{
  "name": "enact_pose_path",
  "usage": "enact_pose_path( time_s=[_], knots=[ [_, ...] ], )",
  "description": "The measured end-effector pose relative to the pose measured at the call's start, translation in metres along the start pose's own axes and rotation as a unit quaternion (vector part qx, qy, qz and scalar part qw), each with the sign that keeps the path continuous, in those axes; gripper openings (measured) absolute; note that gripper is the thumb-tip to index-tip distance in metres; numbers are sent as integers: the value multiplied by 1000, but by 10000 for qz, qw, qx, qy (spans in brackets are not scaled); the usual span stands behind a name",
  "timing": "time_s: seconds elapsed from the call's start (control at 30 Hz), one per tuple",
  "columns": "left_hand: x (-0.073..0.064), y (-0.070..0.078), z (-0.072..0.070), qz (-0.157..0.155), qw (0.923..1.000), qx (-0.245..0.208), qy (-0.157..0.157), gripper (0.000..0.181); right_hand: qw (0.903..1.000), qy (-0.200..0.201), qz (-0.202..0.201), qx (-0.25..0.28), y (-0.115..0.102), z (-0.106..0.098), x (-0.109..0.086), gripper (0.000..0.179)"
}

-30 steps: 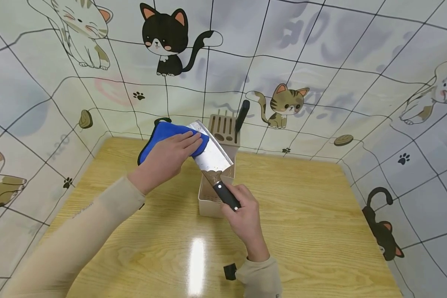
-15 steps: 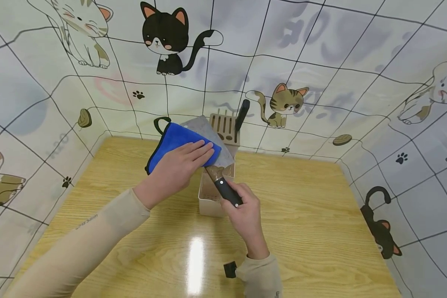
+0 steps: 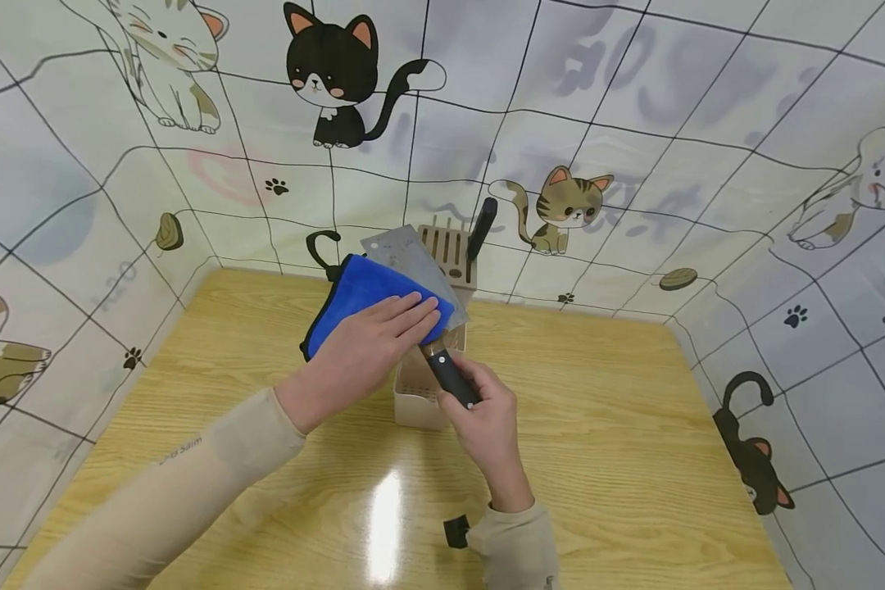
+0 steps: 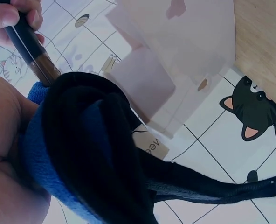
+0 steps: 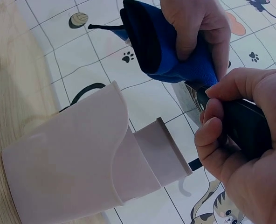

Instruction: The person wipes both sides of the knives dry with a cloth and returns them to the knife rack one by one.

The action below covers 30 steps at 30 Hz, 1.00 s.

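Observation:
My right hand [image 3: 487,418] grips the black riveted handle of a cleaver [image 3: 401,246], its broad grey blade tilted up to the far left. Over the blade lies a blue cloth [image 3: 372,287] with black edging and a black loop. My left hand [image 3: 372,348] holds this cloth against the blade near the handle, fingers extended on top. In the right wrist view, the left thumb shows on the cloth's other side, so the folded cloth [image 5: 198,65] is pinched around the blade. Much of the blade is hidden by cloth.
Below the cleaver a pale knife holder [image 3: 416,412] stands on the wooden table [image 3: 597,426]. Its slotted back part [image 3: 442,246] carries another black-handled tool [image 3: 483,228]. Behind and at both sides rise walls [image 3: 442,139] covered with cat pictures.
My left hand has slid the cloth right and down along the blade toward the handle, uncovering the blade's far end. The blade face has turned slightly. My right hand stays nearly still.

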<state>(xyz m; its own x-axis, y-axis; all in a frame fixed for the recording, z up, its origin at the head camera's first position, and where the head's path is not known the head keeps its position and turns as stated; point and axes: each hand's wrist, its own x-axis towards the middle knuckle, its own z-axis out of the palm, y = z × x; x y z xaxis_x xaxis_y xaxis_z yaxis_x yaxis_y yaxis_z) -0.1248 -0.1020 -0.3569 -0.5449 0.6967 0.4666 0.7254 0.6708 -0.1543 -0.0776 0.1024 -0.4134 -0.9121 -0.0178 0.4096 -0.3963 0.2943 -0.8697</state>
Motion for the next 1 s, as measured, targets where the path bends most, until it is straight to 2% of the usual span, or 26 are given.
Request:
enact_pose_path(
  time_s=[0.57,0.8,1.0],
  knots=[
    [-15,32,12,259,9991,199,258,56,9996,87,-103,-240,6,4,-3,37],
    [-21,42,12,240,9992,156,296,57,9998,126,-40,-120,5,5,-3,33],
    [-22,40,11,48,9993,272,241,57,9998,170,3,-109,3,5,-4,33]
  ],
)
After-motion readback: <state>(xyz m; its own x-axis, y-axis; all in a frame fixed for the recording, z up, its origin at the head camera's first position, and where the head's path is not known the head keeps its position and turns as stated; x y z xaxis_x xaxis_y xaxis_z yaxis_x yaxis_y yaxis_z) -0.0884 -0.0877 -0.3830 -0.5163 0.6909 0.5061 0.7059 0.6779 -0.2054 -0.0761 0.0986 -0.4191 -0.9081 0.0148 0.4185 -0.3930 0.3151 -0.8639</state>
